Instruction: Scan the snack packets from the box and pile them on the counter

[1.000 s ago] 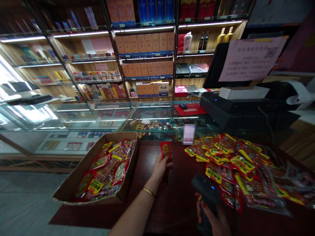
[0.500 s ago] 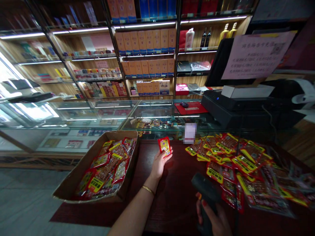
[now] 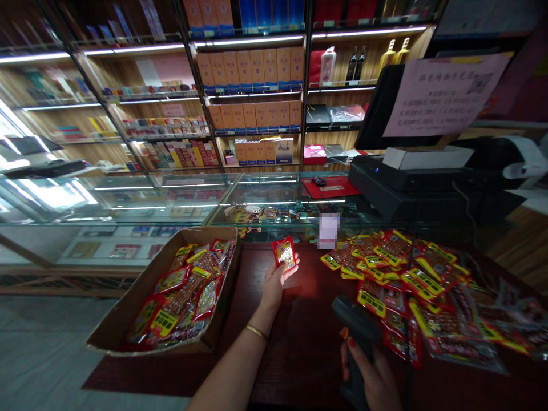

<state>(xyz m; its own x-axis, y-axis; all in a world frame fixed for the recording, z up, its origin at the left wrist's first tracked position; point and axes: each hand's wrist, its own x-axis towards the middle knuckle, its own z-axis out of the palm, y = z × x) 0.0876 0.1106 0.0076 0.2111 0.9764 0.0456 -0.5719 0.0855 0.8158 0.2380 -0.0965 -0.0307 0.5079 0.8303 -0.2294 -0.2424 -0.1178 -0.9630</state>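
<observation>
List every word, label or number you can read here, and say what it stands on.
Nothing can be read.
Pink notice: print too blurred.
Red packet in the left hand: label too small.
Snack packets on the table: yellow labels unreadable.
Shelf boxes: no legible print.

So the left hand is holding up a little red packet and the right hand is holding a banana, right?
Not quite. The head view shows the right hand gripping a black barcode scanner, not a banana. The rest is right: the left hand does hold up a little red packet above the dark table.
</observation>
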